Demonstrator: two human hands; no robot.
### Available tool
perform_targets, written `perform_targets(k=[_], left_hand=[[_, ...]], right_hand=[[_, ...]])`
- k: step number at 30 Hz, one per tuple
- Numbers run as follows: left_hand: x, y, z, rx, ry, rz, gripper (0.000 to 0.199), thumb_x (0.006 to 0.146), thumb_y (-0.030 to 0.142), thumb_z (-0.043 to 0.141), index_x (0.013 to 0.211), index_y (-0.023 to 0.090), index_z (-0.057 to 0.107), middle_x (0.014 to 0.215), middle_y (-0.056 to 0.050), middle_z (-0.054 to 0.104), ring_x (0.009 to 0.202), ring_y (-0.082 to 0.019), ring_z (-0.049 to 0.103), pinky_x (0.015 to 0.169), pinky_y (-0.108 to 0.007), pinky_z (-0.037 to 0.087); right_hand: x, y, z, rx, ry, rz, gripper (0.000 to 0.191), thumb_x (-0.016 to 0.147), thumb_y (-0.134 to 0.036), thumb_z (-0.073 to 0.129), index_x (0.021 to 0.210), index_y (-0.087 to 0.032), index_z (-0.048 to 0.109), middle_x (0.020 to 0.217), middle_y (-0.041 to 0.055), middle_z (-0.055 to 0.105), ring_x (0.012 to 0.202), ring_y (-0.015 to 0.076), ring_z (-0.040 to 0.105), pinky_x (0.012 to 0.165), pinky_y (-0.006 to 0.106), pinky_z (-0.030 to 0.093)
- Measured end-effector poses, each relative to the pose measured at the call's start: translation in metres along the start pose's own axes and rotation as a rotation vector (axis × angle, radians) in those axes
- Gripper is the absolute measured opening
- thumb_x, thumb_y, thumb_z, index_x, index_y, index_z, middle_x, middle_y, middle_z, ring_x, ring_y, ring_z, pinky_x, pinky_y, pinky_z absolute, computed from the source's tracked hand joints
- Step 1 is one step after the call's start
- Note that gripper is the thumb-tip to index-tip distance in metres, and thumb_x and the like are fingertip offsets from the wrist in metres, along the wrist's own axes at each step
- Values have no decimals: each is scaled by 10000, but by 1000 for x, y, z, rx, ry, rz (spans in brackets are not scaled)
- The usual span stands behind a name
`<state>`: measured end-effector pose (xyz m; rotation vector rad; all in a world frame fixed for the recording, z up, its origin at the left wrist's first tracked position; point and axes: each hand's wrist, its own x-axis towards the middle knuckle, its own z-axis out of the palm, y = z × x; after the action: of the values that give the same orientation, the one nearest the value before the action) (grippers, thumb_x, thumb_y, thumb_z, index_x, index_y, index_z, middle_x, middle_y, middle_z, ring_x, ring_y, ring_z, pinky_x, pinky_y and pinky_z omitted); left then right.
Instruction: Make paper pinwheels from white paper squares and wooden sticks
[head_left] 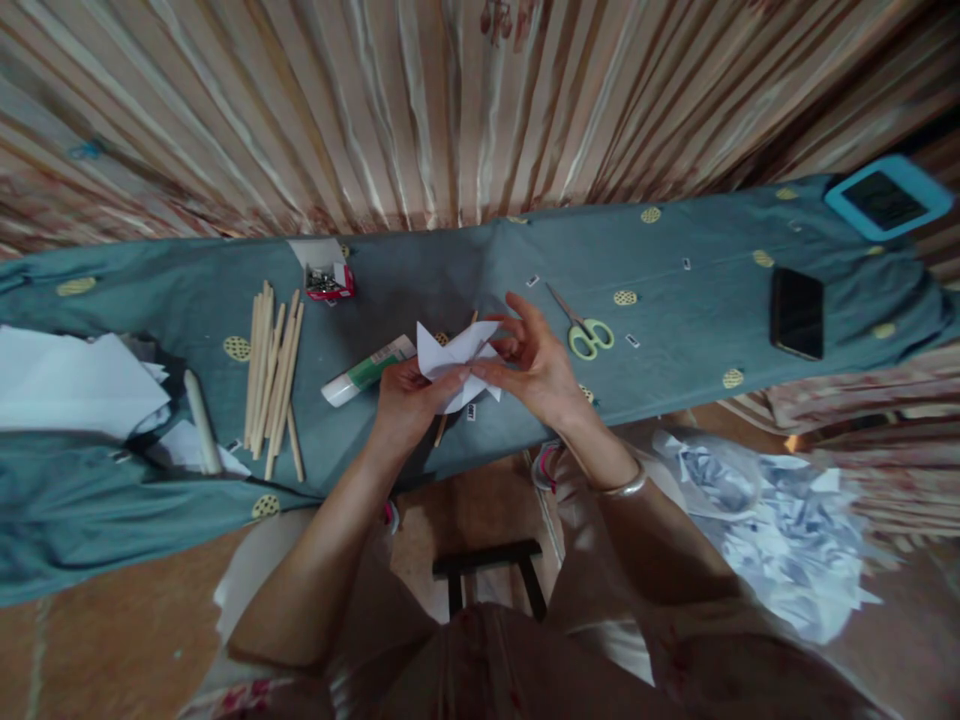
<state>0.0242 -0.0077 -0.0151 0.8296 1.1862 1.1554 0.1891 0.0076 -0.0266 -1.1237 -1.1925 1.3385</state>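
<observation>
A folded white paper shape (456,362) with pointed flaps is held above the cloth-covered table. My left hand (407,402) grips its left side, thumb on the front. My right hand (534,368) pinches its right side between thumb and a finger, with the other fingers raised. Part of a thin wooden stick (441,431) shows below the paper; whether it touches the paper I cannot tell. Just left of the paper lies a green and white glue tube (367,371). Scissors with green handles (591,338) rest to the right of my right hand.
Several wooden sticks (274,375) lie at left, near a red box of small metal pieces (328,281). White sheets (75,385) and a pale rod (201,420) are farther left. A phone (797,312) and blue-framed device (889,197) lie right. A bag of folded papers (787,530) sits below.
</observation>
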Motion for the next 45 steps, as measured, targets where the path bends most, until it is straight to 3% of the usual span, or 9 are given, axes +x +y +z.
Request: perform_targets(k=[4,6,19,26,45], left_hand=[[0,1,2,-43,1,-6,226,545,281,886,702,171,768,720,-32,753,657,-177,673,641,-287,546],[0,1,2,-56,5,-7,243,539,283,889,711,164,765,720,-34,754,657,-178,676,642,-290,549],[1,0,2,-70,13,-4,241,531,299,892,698,173,773,717,-32,755,623,-157,649,627,-272,536],[1,-1,2,-29,35,18,212,553,299,876,707,188,783,715,-23,755,635,-158,647,628,-268,531],[1,-3,2,12,78,108,147,622,250,859,751,227,793,789,-9,775,718,-173,690,684,-278,552]], right_hand=[[-2,-2,5,125,15,76,1093,563,-429,932,1482,-343,346,957,-16,727,885,206,717,847,398,623],[-3,-3,7,165,22,109,1101,570,-394,934,1486,-340,325,883,-36,733,825,202,727,821,394,623],[-2,-2,12,249,11,144,911,553,-398,935,1325,-321,457,848,-65,722,727,169,719,719,334,628],[-2,0,11,188,0,103,812,609,-424,903,1287,-327,467,845,-60,718,792,190,728,767,362,623],[-2,3,15,149,28,88,734,634,-419,880,1249,-323,492,808,-63,696,770,175,698,745,338,596]])
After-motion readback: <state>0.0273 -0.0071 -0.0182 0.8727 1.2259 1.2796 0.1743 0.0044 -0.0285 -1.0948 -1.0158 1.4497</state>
